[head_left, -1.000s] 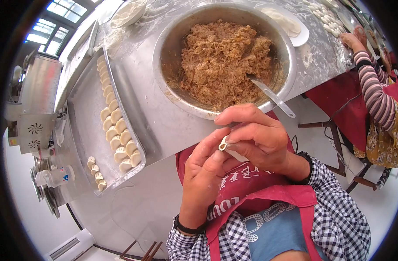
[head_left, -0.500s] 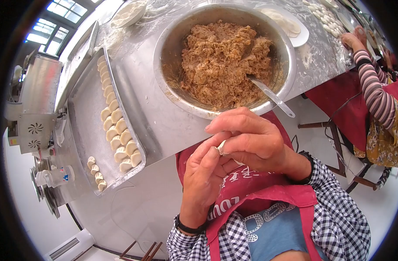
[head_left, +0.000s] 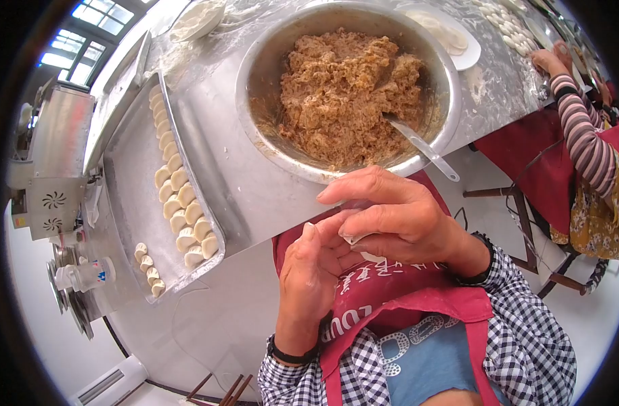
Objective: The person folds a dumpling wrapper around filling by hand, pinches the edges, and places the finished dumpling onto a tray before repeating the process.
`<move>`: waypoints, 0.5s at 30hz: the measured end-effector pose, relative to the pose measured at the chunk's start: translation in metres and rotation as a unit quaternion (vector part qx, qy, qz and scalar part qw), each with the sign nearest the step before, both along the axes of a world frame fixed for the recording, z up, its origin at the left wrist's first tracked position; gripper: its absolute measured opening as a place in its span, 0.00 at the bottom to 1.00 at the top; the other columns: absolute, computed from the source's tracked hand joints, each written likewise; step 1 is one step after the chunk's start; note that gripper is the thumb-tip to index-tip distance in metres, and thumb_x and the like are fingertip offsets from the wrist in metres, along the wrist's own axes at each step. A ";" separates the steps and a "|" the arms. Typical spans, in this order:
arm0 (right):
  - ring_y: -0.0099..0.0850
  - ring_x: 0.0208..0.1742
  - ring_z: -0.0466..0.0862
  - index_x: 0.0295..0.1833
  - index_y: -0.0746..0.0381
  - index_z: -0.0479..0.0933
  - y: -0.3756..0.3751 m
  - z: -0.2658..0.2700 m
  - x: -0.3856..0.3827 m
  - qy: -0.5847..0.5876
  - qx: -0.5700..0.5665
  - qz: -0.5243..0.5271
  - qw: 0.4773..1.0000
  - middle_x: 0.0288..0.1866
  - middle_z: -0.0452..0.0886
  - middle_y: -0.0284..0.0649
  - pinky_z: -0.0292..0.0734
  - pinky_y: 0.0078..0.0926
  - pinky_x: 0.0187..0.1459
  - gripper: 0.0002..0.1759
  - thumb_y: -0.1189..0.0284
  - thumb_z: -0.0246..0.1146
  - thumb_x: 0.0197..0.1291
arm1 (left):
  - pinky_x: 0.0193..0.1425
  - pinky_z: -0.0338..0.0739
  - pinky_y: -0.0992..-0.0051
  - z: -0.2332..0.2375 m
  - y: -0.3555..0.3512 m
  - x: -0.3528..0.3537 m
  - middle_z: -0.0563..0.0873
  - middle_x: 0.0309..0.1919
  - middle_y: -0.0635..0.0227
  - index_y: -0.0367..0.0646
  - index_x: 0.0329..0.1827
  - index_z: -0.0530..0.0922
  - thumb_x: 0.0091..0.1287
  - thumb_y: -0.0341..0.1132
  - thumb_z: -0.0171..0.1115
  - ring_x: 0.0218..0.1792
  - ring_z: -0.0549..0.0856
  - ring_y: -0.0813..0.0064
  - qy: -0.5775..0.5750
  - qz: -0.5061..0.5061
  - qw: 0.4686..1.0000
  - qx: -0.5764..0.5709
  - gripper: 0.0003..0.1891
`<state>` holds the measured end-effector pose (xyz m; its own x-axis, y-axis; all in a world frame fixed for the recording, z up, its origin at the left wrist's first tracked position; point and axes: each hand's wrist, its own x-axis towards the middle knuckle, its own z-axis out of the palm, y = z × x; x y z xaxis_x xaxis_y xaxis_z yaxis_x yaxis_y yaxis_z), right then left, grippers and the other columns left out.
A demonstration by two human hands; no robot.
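Note:
In front of the red apron, my right hand [head_left: 401, 216] is closed on a dumpling [head_left: 352, 239]. Only a small pale edge of its dough shows below the index finger; the fingers cover the rest. My left hand [head_left: 306, 267] is beside it, thumb raised and fingers stretched toward the right hand. Whether those fingers touch the dumpling's underside cannot be seen. Beyond both hands stands a large metal bowl [head_left: 247, 111] of brown minced filling [head_left: 350, 95]. A metal spoon [head_left: 421, 145] is stuck in the filling, its handle over the near rim.
On the left, a metal tray [head_left: 130, 196] holds rows of finished dumplings [head_left: 186, 196] and a short row of smaller ones [head_left: 147, 271]. A white plate of wrappers [head_left: 468, 57] lies right of the bowl. A co-worker's striped sleeve [head_left: 583, 135] reaches the table near dough pieces [head_left: 509, 30].
My left thumb has come away from the dumpling and points up, and my left hand has opened slightly. The right hand keeps its pinch near the same place.

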<state>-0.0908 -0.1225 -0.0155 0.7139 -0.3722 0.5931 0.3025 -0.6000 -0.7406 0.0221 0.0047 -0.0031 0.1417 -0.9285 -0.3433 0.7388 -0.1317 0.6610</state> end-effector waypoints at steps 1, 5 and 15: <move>0.40 0.50 0.78 0.32 0.63 0.77 0.001 0.000 0.000 -0.003 0.003 -0.006 1.000 0.49 0.77 0.44 0.74 0.34 0.49 0.09 0.79 0.66 0.41 | 0.57 0.73 0.64 0.000 0.000 0.000 0.75 0.53 0.50 0.25 0.60 0.64 0.73 0.48 0.33 0.53 0.78 0.60 0.000 0.000 1.000 0.000 0.30; 0.39 0.48 0.79 0.28 0.63 0.76 -0.002 -0.001 -0.002 -0.012 0.014 0.008 1.000 0.46 0.79 0.42 0.74 0.34 0.48 0.06 0.79 0.66 0.42 | 0.57 0.73 0.65 0.002 0.000 -0.001 0.76 0.53 0.50 0.25 0.60 0.65 0.73 0.48 0.33 0.53 0.78 0.61 0.014 -0.007 1.000 0.011 0.30; 0.38 0.47 0.80 0.31 0.67 0.76 0.006 0.000 -0.001 -0.029 0.033 -0.022 0.999 0.49 0.77 0.50 0.77 0.31 0.44 0.07 0.76 0.67 0.48 | 0.57 0.73 0.65 0.000 0.002 -0.003 0.74 0.55 0.51 0.26 0.61 0.64 0.73 0.46 0.35 0.54 0.77 0.61 0.022 0.019 1.000 0.000 0.28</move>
<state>-0.0918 -0.1165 -0.0156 0.6604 -0.4430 0.6063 0.3206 -0.5638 -0.7611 0.0192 0.0064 -0.0031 0.1610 -0.9226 -0.3506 0.7714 -0.1039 0.6278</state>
